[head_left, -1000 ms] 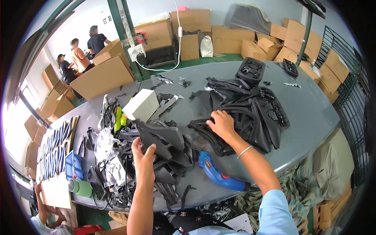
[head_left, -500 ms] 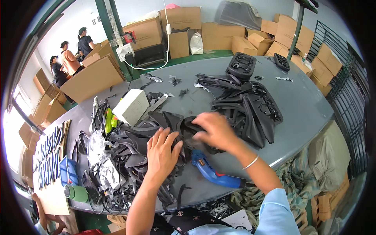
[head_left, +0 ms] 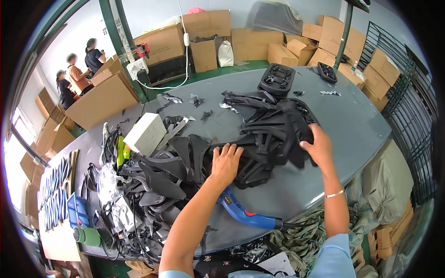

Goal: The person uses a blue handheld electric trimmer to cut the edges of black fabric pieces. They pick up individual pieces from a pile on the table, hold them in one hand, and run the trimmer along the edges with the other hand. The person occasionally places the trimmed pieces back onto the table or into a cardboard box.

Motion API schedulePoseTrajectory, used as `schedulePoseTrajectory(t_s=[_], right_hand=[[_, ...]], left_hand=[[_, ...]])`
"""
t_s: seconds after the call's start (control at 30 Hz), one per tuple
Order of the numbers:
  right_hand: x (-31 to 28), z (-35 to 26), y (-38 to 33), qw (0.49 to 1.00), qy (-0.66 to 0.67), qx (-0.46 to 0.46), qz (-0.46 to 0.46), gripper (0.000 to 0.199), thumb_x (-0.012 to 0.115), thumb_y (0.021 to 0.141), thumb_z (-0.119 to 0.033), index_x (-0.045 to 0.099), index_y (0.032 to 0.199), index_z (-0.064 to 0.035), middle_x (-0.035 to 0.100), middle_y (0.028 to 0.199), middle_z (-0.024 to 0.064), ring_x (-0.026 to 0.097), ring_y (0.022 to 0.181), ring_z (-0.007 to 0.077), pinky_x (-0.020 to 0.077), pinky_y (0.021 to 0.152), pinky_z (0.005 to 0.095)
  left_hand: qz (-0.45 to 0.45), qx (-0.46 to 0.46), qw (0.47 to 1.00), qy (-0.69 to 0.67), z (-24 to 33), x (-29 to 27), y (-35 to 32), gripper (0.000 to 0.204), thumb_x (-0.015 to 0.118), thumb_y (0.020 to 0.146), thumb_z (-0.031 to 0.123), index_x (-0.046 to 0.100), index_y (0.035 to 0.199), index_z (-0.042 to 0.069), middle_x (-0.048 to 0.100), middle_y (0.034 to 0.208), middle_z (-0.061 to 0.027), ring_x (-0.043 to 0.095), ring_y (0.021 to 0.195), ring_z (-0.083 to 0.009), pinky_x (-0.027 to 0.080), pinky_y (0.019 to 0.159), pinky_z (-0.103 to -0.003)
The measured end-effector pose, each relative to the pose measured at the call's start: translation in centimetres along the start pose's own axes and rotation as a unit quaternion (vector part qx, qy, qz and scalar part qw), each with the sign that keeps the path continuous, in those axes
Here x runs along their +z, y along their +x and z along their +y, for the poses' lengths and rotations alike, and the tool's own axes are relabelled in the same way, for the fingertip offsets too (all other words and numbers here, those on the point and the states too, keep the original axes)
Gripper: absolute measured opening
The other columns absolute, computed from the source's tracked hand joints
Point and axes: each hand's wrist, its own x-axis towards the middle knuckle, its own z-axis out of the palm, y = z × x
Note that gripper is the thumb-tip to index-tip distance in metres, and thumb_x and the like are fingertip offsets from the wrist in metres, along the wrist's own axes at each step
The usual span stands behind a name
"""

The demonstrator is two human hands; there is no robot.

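My right hand (head_left: 321, 147) grips a black moulded part (head_left: 296, 132) at the right side of a heap of similar parts, its thumb in front and its fingers partly hidden behind. The part is slightly blurred. On the near left side of that heap (head_left: 257, 153), my left hand (head_left: 225, 163) lies with its fingers stretched over the black pieces. A second pile of curved black parts (head_left: 160, 180) spreads to the left of it. Below my left hand lies a blue corded power tool (head_left: 245, 216) with a red switch, one end hidden under my forearm and the parts.
A white box (head_left: 145, 134), a green bottle (head_left: 87, 236) and a blue basket (head_left: 78, 211) stand at the left. Black trays (head_left: 276, 78) holding parts sit farther back. Cardboard boxes (head_left: 257, 44) line the wall. Several people (head_left: 78, 76) stand at the far left.
My right hand has moved right and taken hold of a black part. My left hand has shifted right, from the left pile to the heap's edge. The view has turned slightly.
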Motion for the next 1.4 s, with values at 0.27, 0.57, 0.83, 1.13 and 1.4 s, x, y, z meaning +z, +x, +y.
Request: schedulePoseTrajectory(t_s=[0.27,0.57,0.83,1.13,1.4], right_hand=[[-2.0,-5.8,-5.2,0.950,-0.159,-0.256,-0.082,0.019,0.060,0.077,-0.021,0.055,0.090,-0.0078,0.047,0.080,0.0065,0.052,0.074,0.0244,0.0440,0.061,0.0391],[3.1,-5.0,0.9,0.974,0.110,-0.180,-0.086,0.041,0.067,0.078,-0.027,0.057,0.112,-0.0069,0.060,0.103,0.0087,0.054,0.097,0.0294,0.0435,0.081,0.0397],[17.6,-7.0,10.8,0.981,-0.064,-0.182,-0.018,0.056,0.064,0.072,-0.003,0.048,0.124,-0.0147,0.044,0.128,0.0130,0.043,0.117,0.0322,0.0387,0.087,0.0511],[20.1,-5.5,12.5,0.986,-0.103,-0.133,0.013,0.009,0.060,0.075,-0.015,0.059,0.081,-0.0082,0.065,0.076,0.0115,0.064,0.074,0.0301,0.0472,0.061,0.0442],[5.6,-14.7,1.5,0.939,0.307,-0.148,-0.038,0.025,0.068,0.075,-0.020,0.050,0.080,-0.0028,0.059,0.072,0.0134,0.059,0.065,0.0314,0.0456,0.058,0.0398]], left_hand=[[-0.085,0.020,0.990,0.108,-0.5,-3.8,2.9,0.033,0.064,0.069,0.015,0.060,0.102,0.014,0.054,0.093,-0.0081,0.052,0.098,-0.0237,0.036,0.080,-0.040],[-0.135,-0.268,0.933,-0.197,-9.0,-17.3,-3.8,0.015,0.055,0.088,0.016,0.054,0.090,0.001,0.057,0.074,-0.0087,0.055,0.058,-0.0158,0.047,0.055,-0.031],[-0.018,-0.478,0.761,-0.439,-9.5,-18.0,-9.8,0.030,0.055,0.088,0.014,0.048,0.113,-0.001,0.057,0.088,-0.0076,0.056,0.070,-0.0123,0.048,0.057,-0.026],[0.137,-0.364,0.852,-0.351,-7.2,-18.8,-11.6,0.029,0.060,0.084,0.009,0.054,0.111,0.001,0.059,0.098,-0.0099,0.059,0.087,-0.0151,0.049,0.073,-0.028],[0.057,-0.374,0.629,-0.680,-1.2,-13.4,-6.2,0.052,0.050,0.095,0.035,0.037,0.131,0.000,0.050,0.121,-0.0171,0.054,0.109,-0.0257,0.047,0.087,-0.040]])
